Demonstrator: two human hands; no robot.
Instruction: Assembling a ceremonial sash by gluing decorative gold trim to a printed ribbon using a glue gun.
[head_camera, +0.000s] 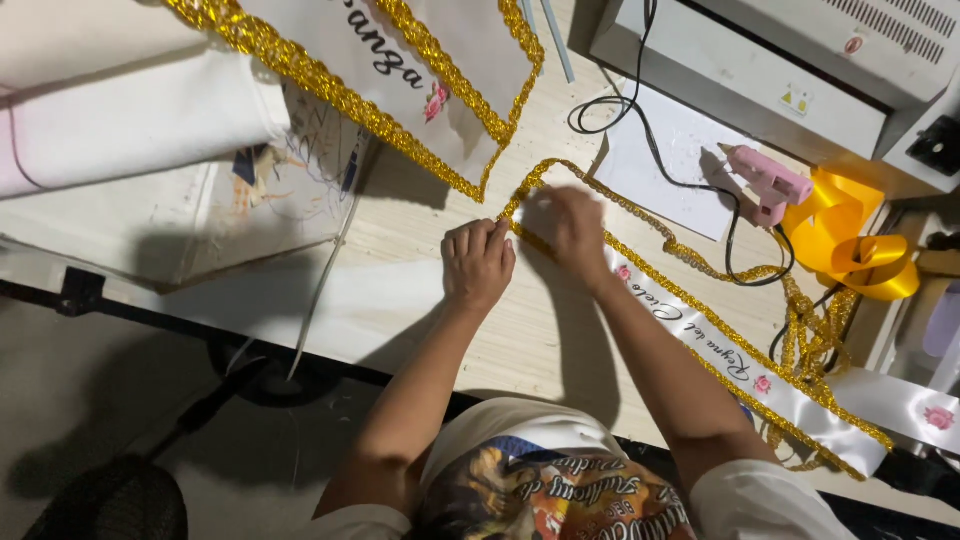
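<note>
1. Both of my hands press on the end of the white sash (700, 335) lying on the wooden surface (520, 330): the left hand (478, 262) is curled into a loose fist, knuckles down beside the gold braid trim (660, 232), and the right hand (570, 222) lies flat over the sash's pointed tip, fingers closed on the trim there.
2. If the trim is freshly glued, I judge that lifting a hand too soon could let the braid spring off the edge, or shift out of line.
3. The pink glue gun (768, 183) rests just beyond, on white paper; its black cord (690, 185) runs near my right forearm, so a careless pull could drag the gun onto the sash.
4. Loose trim piled at the right could snag.
</note>
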